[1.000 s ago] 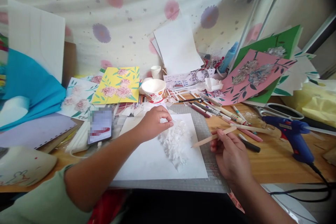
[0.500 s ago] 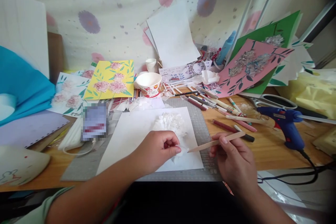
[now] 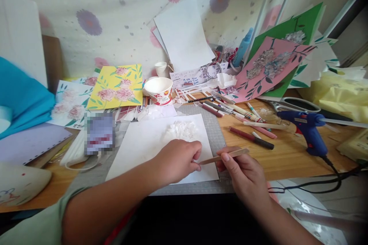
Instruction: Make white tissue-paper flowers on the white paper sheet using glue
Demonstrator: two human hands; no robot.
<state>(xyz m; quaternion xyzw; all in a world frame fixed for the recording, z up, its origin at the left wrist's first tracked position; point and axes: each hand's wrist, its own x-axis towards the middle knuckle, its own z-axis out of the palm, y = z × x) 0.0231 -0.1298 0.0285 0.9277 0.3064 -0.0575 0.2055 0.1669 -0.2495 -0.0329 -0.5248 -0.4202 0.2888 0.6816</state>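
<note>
Beyond the edge of the sheet [image 3: 143, 149], the right hand [image 3: 247, 174] is pinching a stick [image 3: 213, 158] bridging the gap to the left hand [image 3: 178, 160], whose hold is unclear.

Light: bright, soft, diffuse; source out of view. Highlights: white sheet [image 3: 138, 145] pale, nearly washed out; petal cluster [image 3: 184, 129] low in detail. Shadows: faint beside cluster; near-black below desk [image 3: 287, 159]. Blur: curtain [image 3: 123, 11] and sleeve [image 3: 37, 220] soft. Distortion: wide-angle stretch at edges; upper-right corner blackened. Pixelation: phone [image 3: 99, 134] masked.
</note>
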